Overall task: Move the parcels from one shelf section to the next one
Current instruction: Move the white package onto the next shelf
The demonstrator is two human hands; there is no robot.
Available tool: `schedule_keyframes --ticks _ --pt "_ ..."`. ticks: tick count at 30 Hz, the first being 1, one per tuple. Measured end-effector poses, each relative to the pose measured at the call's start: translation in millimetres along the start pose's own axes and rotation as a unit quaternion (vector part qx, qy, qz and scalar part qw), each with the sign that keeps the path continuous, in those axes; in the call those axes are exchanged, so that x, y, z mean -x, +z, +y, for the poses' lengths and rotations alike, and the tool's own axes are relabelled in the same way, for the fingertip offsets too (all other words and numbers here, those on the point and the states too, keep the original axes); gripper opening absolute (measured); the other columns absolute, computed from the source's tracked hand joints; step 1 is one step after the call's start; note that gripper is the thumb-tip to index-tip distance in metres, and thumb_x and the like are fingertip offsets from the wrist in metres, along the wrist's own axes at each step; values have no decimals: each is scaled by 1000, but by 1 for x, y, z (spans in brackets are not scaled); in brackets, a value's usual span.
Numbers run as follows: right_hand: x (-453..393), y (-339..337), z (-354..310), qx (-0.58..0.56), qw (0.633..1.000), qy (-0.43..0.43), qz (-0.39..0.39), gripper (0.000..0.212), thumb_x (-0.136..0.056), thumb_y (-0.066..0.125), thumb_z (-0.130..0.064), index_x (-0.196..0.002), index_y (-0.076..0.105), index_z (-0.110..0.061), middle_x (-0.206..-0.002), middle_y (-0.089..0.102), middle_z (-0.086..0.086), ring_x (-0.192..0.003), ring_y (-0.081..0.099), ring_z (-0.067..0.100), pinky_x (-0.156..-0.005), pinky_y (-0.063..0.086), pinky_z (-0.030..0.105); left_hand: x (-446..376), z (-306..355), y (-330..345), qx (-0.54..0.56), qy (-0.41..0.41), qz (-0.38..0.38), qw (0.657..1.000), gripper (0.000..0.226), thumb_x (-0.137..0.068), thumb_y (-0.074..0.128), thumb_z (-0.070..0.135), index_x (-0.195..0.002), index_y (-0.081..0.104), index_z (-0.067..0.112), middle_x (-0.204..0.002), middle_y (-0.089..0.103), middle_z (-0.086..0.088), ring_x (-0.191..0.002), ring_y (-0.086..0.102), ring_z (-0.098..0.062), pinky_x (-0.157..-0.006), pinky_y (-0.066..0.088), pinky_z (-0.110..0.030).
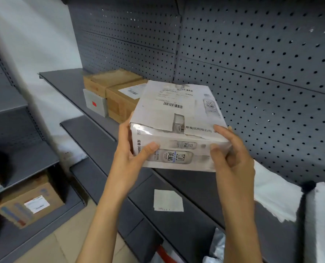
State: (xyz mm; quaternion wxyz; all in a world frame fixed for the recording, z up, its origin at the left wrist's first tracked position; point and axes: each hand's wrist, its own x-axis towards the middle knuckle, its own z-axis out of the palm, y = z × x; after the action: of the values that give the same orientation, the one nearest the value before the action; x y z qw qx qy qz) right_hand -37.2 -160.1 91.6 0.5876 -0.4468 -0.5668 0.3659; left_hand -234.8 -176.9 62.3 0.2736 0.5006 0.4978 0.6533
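Gripping white parcel [178,120] near-end corners, both hands [131,156] [232,160] above bare shelf [205,190].

Even, fairly dim indoor light here, and your picture is soft all over. Glare sits on the white parcel [178,118] front at centre; edges bend and smear, worst toward 8 o'clock.

grey shelf [66,80]: two brown cartons [120,95], small grey box [95,104] in front; lower shelf [205,186]: paper slip [167,200].
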Motion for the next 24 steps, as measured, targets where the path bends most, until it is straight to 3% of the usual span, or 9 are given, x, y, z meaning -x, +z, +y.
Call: schedule_keyframes --ticks 3,5,10,12,14,16,18,21,24 --pt "-11 24 -2 13 1000 3 25 44 -94 56 -5 -116 66 -42 -130 58 -30 -116 62 2 -81 55 16 -28 -11 -12 3 -4 -32 999 66 -86 73 28 -141 38 20 -117 67 33 -114 65 3 -89 57 -22" --pt "-17 37 -1 34 999 0 39 43 -94 57 -5 -116 66 -41 -128 56 -35 -117 62 4 -88 54 21 -42 -19 -20 1 -24 -50 998 67 -86 79 38 -138 40 24 -120 68 30 -115 66 2 -93 58 -31" --pt "-24 58 16 77 993 33 80 37 -96 59 -14 -119 67 -42 -140 61 -9 -125 61 16 -106 49 40 -82 -47 -35 -19 -65 -91 994 58 -83 78 36 -133 48 31 -121 71 22 -115 68 -4 -98 57 -49" --pt "-24 61 22 97 990 52 87 36 -95 59 -15 -119 66 -42 -131 67 -4 -116 65 13 -99 51 32 -93 -56 -35 -35 -72 -108 991 62 -81 79 33 -136 49 32 -122 71 19 -117 68 -7 -99 57 -50" --pt "-23 64 27 111 987 74 92 34 -94 60 -15 -116 67 -41 -108 74 -3 -90 67 6 -81 49 18 -102 -67 -38 -44 -71 -116 990 66 -82 81 27 -140 49 29 -125 72 14 -118 67 -11 -99 57 -50" --pt "-21 71 32 132 983 91 94 32 -93 62 -17 -111 68 -42 -86 73 1 -67 56 5 -69 43 20 -111 -76 -45 -46 -74 -115 990 64 -83 83 18 -139 53 28 -124 73 11 -117 68 -13 -99 57 -51" --pt "-19 81 40 151 979 97 97 29 -92 63 -19 -108 68 -43 -85 71 10 -64 55 15 -65 43 26 -119 -85 -53 -53 -81 -110 989 61 -77 86 22 -129 60 41 -119 75 14 -114 69 -10 -99 57 -49" --pt "-20 93 45 152 977 100 108 27 -92 64 -19 -106 69 -41 -90 75 -5 -80 68 14 -72 51 30 -126 -94 -61 -65 -87 -106 988 57 -76 85 19 -114 61 55 -110 76 17 -109 70 -7 -96 58 -45" --pt "-23 102 48 161 975 114 98 27 -93 64 -13 -104 71 -37 -97 69 -27 -95 72 7 -85 55 30 -130 -101 -68 -58 -88 -98 990 56 -84 78 3 -126 60 35 -113 74 12 -104 70 -2 -94 59 -40"
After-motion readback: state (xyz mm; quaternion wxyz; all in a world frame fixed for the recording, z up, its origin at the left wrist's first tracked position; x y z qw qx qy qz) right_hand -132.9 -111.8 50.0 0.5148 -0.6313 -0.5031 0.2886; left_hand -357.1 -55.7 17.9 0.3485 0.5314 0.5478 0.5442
